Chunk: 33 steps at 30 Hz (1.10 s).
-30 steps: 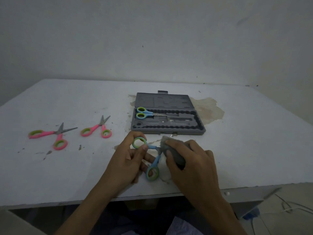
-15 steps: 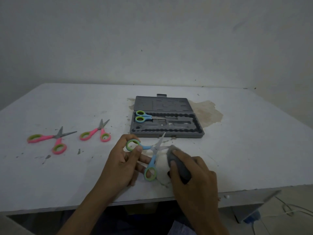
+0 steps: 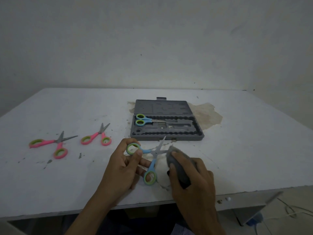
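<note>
Two hands meet at lower centre of the head view, above a white table (image 3: 245, 158). The left hand (image 3: 122, 168) pinches the upper ring of open blue scissors (image 3: 153, 152) between thumb and curled fingers, blades spread apart. The right hand (image 3: 191, 180) curls its fingers around a grey pad (image 3: 177, 164) touching one blade. Behind lies an open grey case (image 3: 194, 133); pink scissors (image 3: 97, 136) lie at centre left.
</note>
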### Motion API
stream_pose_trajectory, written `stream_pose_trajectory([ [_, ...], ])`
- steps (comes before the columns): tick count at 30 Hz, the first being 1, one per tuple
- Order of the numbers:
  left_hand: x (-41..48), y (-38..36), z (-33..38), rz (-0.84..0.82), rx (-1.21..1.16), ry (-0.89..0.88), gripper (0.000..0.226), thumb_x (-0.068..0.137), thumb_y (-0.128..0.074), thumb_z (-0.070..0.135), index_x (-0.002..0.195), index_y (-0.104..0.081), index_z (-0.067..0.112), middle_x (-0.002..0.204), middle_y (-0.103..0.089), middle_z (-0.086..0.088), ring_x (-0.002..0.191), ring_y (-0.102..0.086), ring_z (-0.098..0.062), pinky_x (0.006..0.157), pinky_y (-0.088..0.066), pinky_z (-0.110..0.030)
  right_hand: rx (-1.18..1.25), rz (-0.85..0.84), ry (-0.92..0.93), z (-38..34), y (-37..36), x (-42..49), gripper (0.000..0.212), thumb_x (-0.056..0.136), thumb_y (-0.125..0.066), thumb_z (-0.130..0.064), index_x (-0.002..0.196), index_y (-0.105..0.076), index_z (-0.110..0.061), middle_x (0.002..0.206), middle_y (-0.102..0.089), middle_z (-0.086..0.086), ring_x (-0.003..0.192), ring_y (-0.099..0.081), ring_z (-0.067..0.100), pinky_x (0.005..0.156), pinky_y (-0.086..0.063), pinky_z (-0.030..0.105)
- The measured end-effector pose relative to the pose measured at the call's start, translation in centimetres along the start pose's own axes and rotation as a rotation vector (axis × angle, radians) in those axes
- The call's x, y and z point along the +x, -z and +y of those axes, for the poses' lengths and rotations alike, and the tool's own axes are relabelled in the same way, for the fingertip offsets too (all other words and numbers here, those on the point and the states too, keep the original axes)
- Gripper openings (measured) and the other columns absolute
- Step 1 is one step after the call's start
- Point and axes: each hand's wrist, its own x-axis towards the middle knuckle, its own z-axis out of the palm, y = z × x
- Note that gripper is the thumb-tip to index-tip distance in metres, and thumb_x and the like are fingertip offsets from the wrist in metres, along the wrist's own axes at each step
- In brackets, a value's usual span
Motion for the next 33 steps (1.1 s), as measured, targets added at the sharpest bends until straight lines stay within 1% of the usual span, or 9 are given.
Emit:
stream_pose_trajectory([
  [3,-0.1,0.0,0.2,-0.01,0.011,-0.002,0.01,0.1,-0.048,0.02,0.108,-0.053,0.021,0.073,-0.071,-0.021,0.038,-0.054,-0.014,0.034,-0.033,-0.02,-0.005,-0.049,0.05,0.3,0.1,0.1,0.035,0.084,-0.057,-0.042,0.118,-0.063,-0.035,0.096,-0.061,-0.002,0.077,-0.055,0.015,0.065,-0.046,0.033],
  [8,0.0,0.1,0.0,-0.003,0.015,0.0,0.011,0.1,-0.048,0.021,0.108,-0.053,0.025,0.073,-0.073,-0.02,0.041,-0.057,-0.016,0.034,-0.033,-0.02,0.018,0.085,-0.05,1.7,1.6,1.1,0.036,0.084,-0.055,-0.04,0.118,-0.065,-0.031,0.095,-0.062,-0.001,0.075,-0.061,0.021,0.065,-0.052,0.039],
  [13,-0.1,0.0,-0.1,-0.003,0.014,-0.002,0.011,0.1,-0.048,0.019,0.108,-0.053,0.023,0.073,-0.072,-0.02,0.043,-0.058,-0.017,0.034,-0.033,-0.021,-0.019,-0.113,0.061,-0.2,0.7,0.6,0.035,0.086,-0.057,-0.043,0.12,-0.06,-0.04,0.096,-0.06,-0.006,0.079,-0.056,0.016,0.066,-0.045,0.032],
  [17,-0.3,-0.1,0.3,-0.006,-0.023,0.01,0.011,0.101,-0.046,0.016,0.108,-0.053,0.019,0.072,-0.071,-0.022,0.04,-0.057,-0.016,0.031,-0.034,-0.019,-0.025,0.056,-0.145,1.5,0.9,1.6,0.036,0.083,-0.06,-0.036,0.118,-0.064,-0.033,0.085,-0.06,-0.005,0.066,-0.056,0.016,0.06,-0.052,0.04],
  [19,-0.3,-0.1,0.3,-0.022,-0.028,0.011,0.011,0.1,-0.047,0.016,0.108,-0.053,0.019,0.073,-0.07,-0.024,0.043,-0.058,-0.018,0.032,-0.036,-0.017,0.001,0.076,-0.08,1.3,1.5,1.9,0.035,0.085,-0.057,-0.038,0.118,-0.066,-0.029,0.09,-0.063,-0.003,0.071,-0.057,0.015,0.064,-0.051,0.038],
  [22,-0.4,0.0,0.1,-0.029,-0.011,0.002,0.01,0.1,-0.048,0.019,0.108,-0.053,0.023,0.074,-0.07,-0.023,0.047,-0.058,-0.02,0.032,-0.035,-0.02,0.038,-0.089,0.079,-0.2,1.6,1.7,0.034,0.086,-0.057,-0.042,0.117,-0.066,-0.03,0.096,-0.063,-0.003,0.078,-0.059,0.017,0.066,-0.047,0.033],
  [24,-0.3,0.1,0.0,-0.018,0.005,-0.003,0.01,0.1,-0.048,0.019,0.107,-0.053,0.023,0.073,-0.071,-0.021,0.048,-0.058,-0.02,0.033,-0.035,-0.02,-0.008,-0.139,0.076,0.0,1.1,1.4,0.033,0.083,-0.06,-0.04,0.116,-0.065,-0.035,0.091,-0.063,-0.006,0.074,-0.059,0.017,0.062,-0.047,0.035],
  [29,-0.2,0.1,0.0,-0.008,0.04,-0.017,0.011,0.101,-0.046,0.018,0.107,-0.053,0.024,0.074,-0.072,-0.019,0.046,-0.058,-0.015,0.035,-0.037,-0.016,-0.021,0.022,-0.012,1.0,1.8,1.8,0.035,0.081,-0.06,-0.038,0.115,-0.067,-0.029,0.091,-0.065,-0.003,0.073,-0.058,0.016,0.065,-0.049,0.034],
  [33,-0.4,0.1,0.2,-0.019,0.025,-0.035,0.008,0.101,-0.047,0.018,0.107,-0.052,0.019,0.074,-0.071,-0.021,0.047,-0.06,-0.018,0.036,-0.039,-0.015,-0.038,-0.156,0.135,-1.1,1.0,0.9,0.033,0.087,-0.055,-0.045,0.118,-0.062,-0.036,0.093,-0.061,-0.008,0.078,-0.054,0.011,0.065,-0.042,0.031],
])
